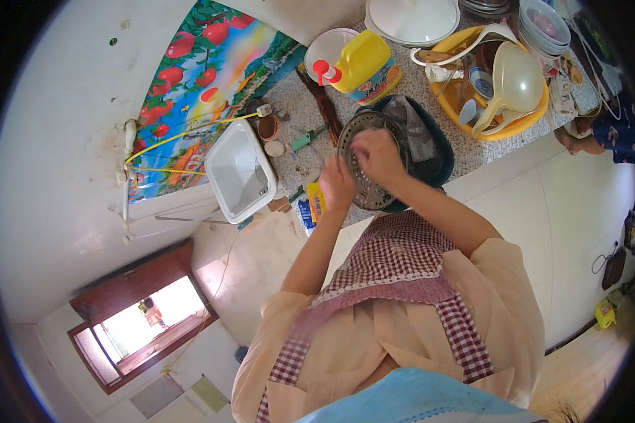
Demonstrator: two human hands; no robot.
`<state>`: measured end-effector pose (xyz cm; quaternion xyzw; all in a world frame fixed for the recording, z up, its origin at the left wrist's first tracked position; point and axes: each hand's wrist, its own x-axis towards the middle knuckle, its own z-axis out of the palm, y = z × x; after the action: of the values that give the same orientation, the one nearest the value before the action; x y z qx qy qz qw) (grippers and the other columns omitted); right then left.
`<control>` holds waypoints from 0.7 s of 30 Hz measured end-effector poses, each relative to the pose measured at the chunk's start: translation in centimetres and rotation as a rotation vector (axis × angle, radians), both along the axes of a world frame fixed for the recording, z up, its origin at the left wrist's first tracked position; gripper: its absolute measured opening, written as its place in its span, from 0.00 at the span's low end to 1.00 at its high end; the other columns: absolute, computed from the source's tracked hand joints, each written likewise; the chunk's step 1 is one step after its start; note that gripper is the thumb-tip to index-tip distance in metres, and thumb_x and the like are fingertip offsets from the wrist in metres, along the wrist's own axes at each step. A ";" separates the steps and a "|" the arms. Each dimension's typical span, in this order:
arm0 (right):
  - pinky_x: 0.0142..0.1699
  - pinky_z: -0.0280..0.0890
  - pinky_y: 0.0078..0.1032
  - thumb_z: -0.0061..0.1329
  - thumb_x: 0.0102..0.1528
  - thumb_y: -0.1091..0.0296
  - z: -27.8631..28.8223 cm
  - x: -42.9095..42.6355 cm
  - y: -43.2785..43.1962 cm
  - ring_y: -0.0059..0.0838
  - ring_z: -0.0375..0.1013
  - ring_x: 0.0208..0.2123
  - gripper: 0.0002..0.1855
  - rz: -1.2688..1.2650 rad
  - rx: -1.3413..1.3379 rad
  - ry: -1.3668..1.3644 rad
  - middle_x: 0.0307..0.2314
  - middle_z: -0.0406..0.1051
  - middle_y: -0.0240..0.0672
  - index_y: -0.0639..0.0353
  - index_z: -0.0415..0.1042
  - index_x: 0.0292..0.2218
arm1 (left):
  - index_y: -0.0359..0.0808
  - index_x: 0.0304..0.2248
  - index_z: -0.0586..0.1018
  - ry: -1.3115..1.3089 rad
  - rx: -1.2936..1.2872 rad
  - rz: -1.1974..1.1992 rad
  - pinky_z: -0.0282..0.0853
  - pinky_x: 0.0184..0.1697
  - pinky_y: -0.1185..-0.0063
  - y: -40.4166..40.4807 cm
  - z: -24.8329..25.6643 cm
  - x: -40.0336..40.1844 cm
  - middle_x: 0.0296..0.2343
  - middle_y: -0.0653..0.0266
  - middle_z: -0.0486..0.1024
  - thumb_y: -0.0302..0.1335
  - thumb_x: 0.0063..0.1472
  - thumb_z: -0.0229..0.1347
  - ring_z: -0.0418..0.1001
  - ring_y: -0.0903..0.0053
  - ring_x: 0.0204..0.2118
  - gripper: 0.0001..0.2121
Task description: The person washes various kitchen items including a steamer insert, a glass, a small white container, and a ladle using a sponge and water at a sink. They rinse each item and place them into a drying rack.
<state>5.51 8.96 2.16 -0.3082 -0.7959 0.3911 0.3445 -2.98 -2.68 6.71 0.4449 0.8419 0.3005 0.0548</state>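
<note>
My left hand (337,182) grips the near-left rim of a round perforated metal steamer plate (371,195), which is tilted over a dark green plastic basin (444,177). Against the inner face of the plate lies my right hand (374,153), blurred, its fingers curled; whether it holds something is hidden. A grey mesh cloth (415,129) rests in the basin, to the right of the plate. Behind the basin stands a yellow detergent jug (368,61) with a red pump. A bundled twig brush (323,103) lies on the counter left of the basin.
An orange basin (542,113) holds ladles, bowls and a cream plastic scoop (518,79). Stacked bowls (545,31) and a white lidded pot (413,21) stand behind. A small white sink (243,174) is at the left. Another person's leg (587,143) shows at the right.
</note>
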 end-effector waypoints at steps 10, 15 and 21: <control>0.39 0.63 0.34 0.51 0.44 0.70 -1.6 -1.4 2.7 0.42 0.69 0.33 0.06 -0.059 -0.197 0.127 0.29 0.70 0.39 0.61 0.73 0.27 | 0.30 0.27 0.70 -0.180 -0.042 -0.062 0.65 0.29 0.66 0.0 0.3 -1.2 0.23 0.44 0.71 0.30 0.51 0.53 0.70 0.50 0.28 0.11; 0.40 0.63 0.32 0.51 0.42 0.75 3.5 -1.0 -2.1 0.38 0.68 0.33 0.05 0.179 0.081 0.164 0.29 0.70 0.35 0.60 0.72 0.26 | 0.32 0.32 0.72 -0.286 -0.130 -0.010 0.65 0.33 0.67 -0.1 0.3 -1.5 0.26 0.46 0.73 0.29 0.48 0.55 0.71 0.51 0.32 0.12; 0.41 0.61 0.34 0.49 0.42 0.75 1.6 -1.9 0.9 0.41 0.65 0.35 0.04 0.004 0.070 0.187 0.29 0.69 0.36 0.58 0.70 0.25 | 0.31 0.32 0.72 -0.263 -0.129 -0.094 0.65 0.33 0.66 0.0 -0.1 -1.7 0.26 0.46 0.73 0.29 0.48 0.54 0.71 0.50 0.31 0.12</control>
<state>3.60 9.87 3.76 -0.2565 -0.7741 0.3910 0.4268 -4.72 -2.70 6.58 0.4360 0.8234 0.2985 0.2069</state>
